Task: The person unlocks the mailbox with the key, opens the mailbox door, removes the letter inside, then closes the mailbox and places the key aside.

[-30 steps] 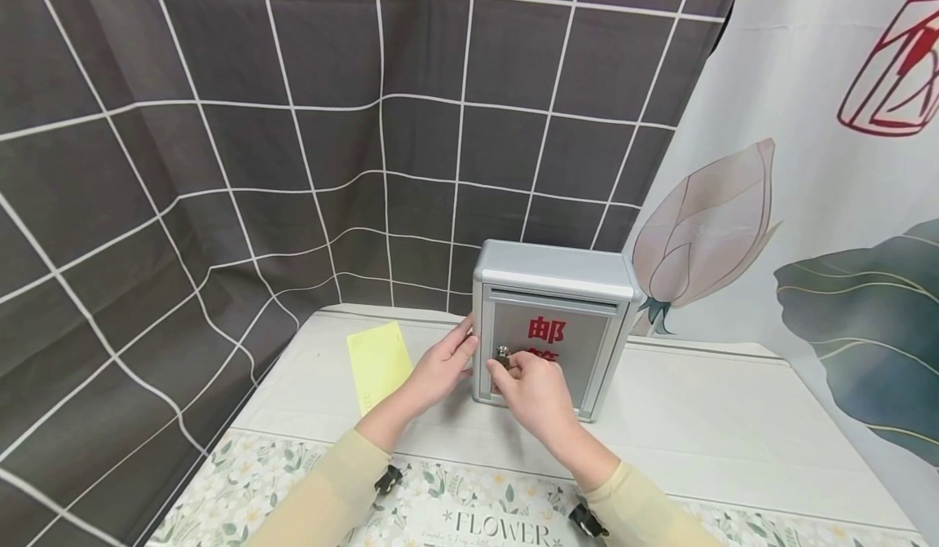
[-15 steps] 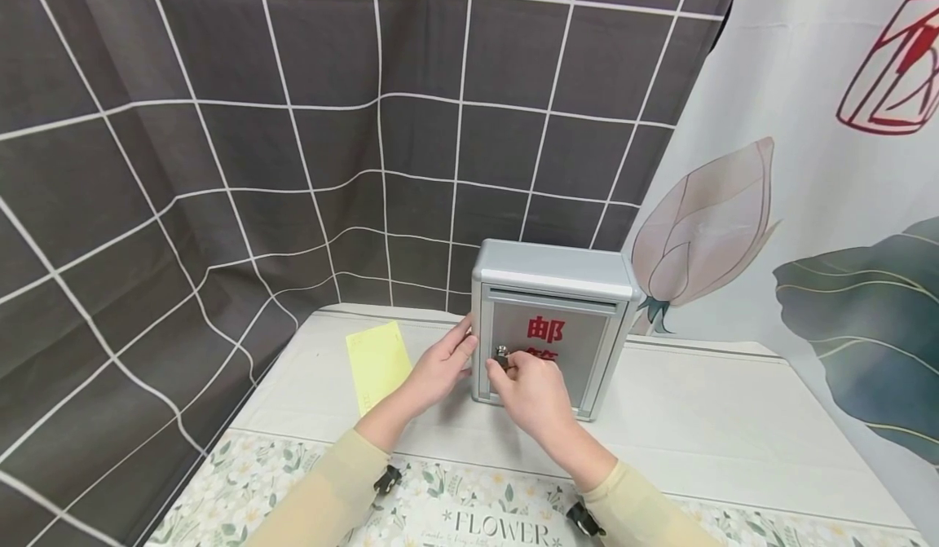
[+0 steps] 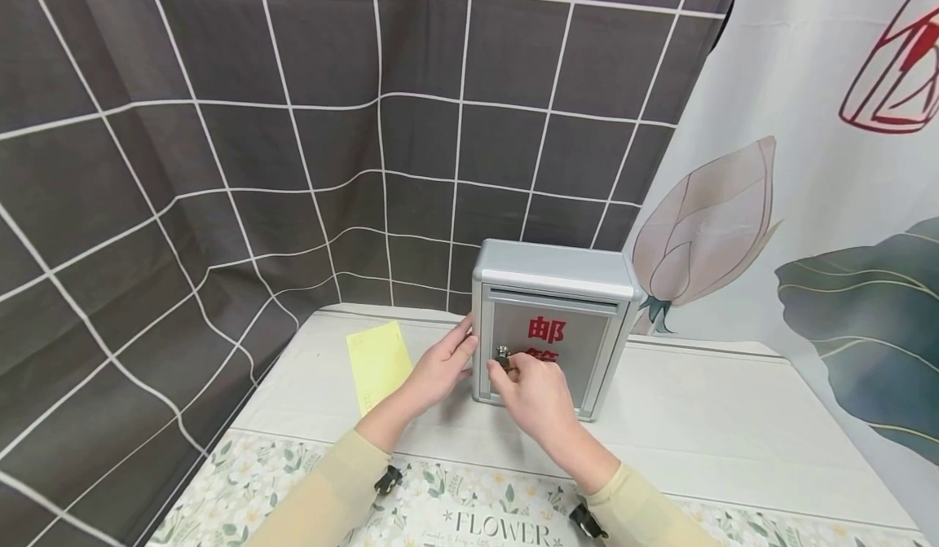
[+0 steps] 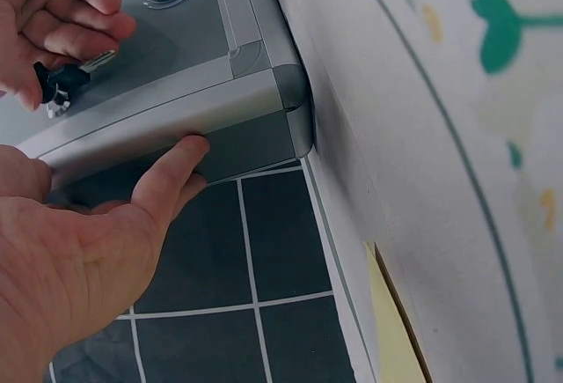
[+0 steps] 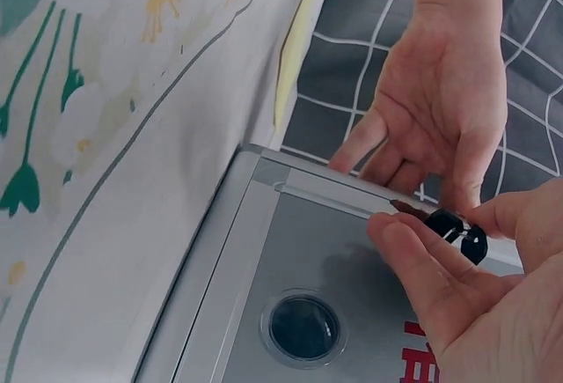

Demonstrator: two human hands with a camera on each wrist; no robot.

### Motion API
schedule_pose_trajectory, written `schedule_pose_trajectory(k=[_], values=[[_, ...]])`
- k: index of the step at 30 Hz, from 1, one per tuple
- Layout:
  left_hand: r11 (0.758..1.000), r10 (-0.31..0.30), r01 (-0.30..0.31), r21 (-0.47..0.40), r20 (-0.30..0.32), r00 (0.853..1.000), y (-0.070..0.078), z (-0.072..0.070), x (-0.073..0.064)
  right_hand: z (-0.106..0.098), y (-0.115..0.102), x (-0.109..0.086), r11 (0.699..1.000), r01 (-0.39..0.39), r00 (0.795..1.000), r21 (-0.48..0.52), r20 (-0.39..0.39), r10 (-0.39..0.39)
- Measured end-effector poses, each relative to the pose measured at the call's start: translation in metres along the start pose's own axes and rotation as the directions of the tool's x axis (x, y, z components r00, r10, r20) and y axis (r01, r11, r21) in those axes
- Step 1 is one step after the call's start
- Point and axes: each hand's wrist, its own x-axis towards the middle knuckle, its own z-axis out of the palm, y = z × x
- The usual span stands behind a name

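Observation:
A silver metal mailbox stands upright on the table, with red characters on its front door and a slot near the top. Against its left side rests my left hand, fingers fairly straight and thumb at the front edge. My right hand pinches a black-headed key at the lock on the door's left side. A second key's metal blade shows by the fingers in the left wrist view. The right hand covers part of the red lettering. Low on the door is a round window.
A yellow paper, perhaps an envelope, lies left of the mailbox, partly behind the left forearm. The table wears a white cloth with a floral front band. A dark checked curtain hangs behind, a white printed one at right.

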Motion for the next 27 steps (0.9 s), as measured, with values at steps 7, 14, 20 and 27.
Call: schedule_pose_trajectory(k=[7,14,20,27], values=[[1.000,0.011,-0.011,0.003,0.002,1.000,0.003,-0.001,-0.001,-0.008,-0.017,-0.005,0.999,-0.037,0.995,-0.022,0.088,0.039],[1.000,0.006,-0.006,0.004,0.004,1.000,0.003,-0.002,-0.002,-0.016,-0.026,-0.013,0.981,-0.165,0.968,0.099,0.205,0.142],[1.000,0.007,-0.007,0.002,0.000,1.000,0.003,-0.001,-0.001,-0.029,-0.026,-0.024,0.891,-0.349,0.901,0.292,0.367,0.232],[1.000,0.007,-0.007,0.001,0.003,1.000,0.002,-0.001,-0.002,-0.044,-0.017,-0.038,0.752,-0.511,0.809,0.417,0.530,0.256]])
